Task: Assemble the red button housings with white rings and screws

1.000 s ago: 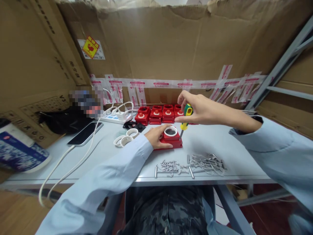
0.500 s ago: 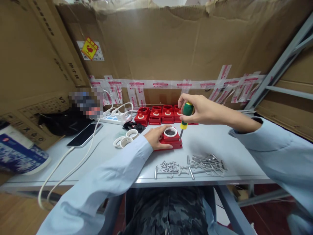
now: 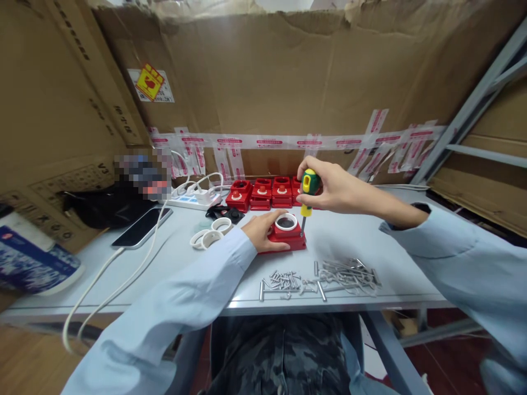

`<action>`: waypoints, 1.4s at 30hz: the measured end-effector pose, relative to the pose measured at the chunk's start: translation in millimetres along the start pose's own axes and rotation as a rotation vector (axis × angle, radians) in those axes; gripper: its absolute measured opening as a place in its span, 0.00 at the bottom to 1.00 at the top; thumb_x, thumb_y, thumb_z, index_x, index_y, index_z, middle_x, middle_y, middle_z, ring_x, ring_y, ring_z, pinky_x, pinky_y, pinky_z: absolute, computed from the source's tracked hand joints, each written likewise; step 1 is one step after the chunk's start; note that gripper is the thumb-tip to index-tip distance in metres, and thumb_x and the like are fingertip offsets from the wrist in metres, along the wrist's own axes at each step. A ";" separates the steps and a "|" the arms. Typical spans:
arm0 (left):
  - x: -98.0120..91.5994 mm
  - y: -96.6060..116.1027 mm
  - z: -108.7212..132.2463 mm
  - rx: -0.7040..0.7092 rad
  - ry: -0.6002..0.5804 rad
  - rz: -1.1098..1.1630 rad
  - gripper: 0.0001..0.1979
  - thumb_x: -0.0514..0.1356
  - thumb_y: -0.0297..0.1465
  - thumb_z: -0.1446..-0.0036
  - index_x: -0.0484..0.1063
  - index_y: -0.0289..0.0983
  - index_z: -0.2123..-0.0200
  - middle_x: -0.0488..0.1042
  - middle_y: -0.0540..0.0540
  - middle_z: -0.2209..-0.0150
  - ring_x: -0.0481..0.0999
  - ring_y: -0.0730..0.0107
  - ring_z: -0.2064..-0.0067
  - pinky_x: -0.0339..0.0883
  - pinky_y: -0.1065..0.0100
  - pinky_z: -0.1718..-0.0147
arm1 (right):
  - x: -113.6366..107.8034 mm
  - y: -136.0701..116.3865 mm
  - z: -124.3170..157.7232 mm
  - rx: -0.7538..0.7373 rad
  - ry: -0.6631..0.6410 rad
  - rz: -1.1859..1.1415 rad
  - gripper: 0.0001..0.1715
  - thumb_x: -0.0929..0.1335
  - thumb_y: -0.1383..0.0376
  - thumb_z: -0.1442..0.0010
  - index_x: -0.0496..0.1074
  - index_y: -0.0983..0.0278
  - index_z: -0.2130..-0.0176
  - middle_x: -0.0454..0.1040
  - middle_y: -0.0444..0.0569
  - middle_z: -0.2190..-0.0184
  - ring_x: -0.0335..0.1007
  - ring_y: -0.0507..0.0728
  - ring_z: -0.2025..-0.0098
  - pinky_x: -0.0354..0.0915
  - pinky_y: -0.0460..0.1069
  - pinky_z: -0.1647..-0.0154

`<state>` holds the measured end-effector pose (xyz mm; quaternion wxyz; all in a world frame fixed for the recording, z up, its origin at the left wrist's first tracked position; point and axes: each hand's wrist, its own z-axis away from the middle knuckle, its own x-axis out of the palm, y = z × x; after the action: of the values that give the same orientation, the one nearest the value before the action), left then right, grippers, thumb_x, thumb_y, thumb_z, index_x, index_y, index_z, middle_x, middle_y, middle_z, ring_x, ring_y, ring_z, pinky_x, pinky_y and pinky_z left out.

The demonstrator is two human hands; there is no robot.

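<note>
A red plastic housing [image 3: 288, 239] with a white ring around its round opening sits at the middle of the grey table [image 3: 370, 230]. My left hand [image 3: 262, 230] grips its left side, fingers curled on it. My right hand [image 3: 329, 189] is closed on the green and yellow handle of a screwdriver [image 3: 307, 192], held nearly upright with its tip on the housing's right front corner. A heap of silver screws [image 3: 321, 274] lies just in front of the housing.
A row of red housings [image 3: 267, 193] stands behind, against the cardboard wall. White rings [image 3: 209, 233], a black part, a phone [image 3: 142, 219], a white power strip [image 3: 193, 198] with cables, and a blue-white bag [image 3: 33, 263] lie to the left. Metal shelf frame at right.
My right hand shifted slightly left and turned the screwdriver from tilted to almost vertical. The left hand and the housing stayed put.
</note>
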<state>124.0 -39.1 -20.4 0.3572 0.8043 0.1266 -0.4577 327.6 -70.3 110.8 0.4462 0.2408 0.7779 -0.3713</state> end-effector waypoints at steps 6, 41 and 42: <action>-0.2 0.7 0.0 -0.010 -0.004 -0.012 0.40 0.66 0.45 0.57 0.57 0.40 0.42 0.71 0.40 0.47 0.73 0.53 0.49 0.65 0.56 0.50 | 6.5 4.3 0.5 0.011 0.055 -0.116 0.24 0.70 0.65 0.55 0.57 0.61 0.60 0.66 0.44 0.70 0.61 0.51 0.73 0.59 0.49 0.74; -14.0 32.5 10.1 0.358 0.115 -0.216 0.12 0.63 0.42 0.49 0.75 0.39 0.71 0.63 0.41 0.43 0.51 0.47 0.35 0.47 0.45 0.42 | 13.3 0.4 16.2 0.020 0.258 -0.292 0.20 0.70 0.67 0.54 0.60 0.61 0.61 0.65 0.41 0.73 0.61 0.50 0.73 0.61 0.48 0.73; -12.8 33.5 10.7 0.365 0.097 -0.211 0.10 0.62 0.40 0.48 0.75 0.38 0.72 0.64 0.41 0.44 0.50 0.48 0.35 0.47 0.46 0.42 | 12.3 0.5 15.6 0.021 0.262 -0.291 0.21 0.70 0.67 0.54 0.60 0.61 0.61 0.65 0.41 0.73 0.61 0.50 0.73 0.61 0.48 0.73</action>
<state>127.8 -68.8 2.1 0.1490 0.8591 0.1423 -0.4686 330.1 -81.8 94.8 0.2803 0.1766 0.8520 -0.4054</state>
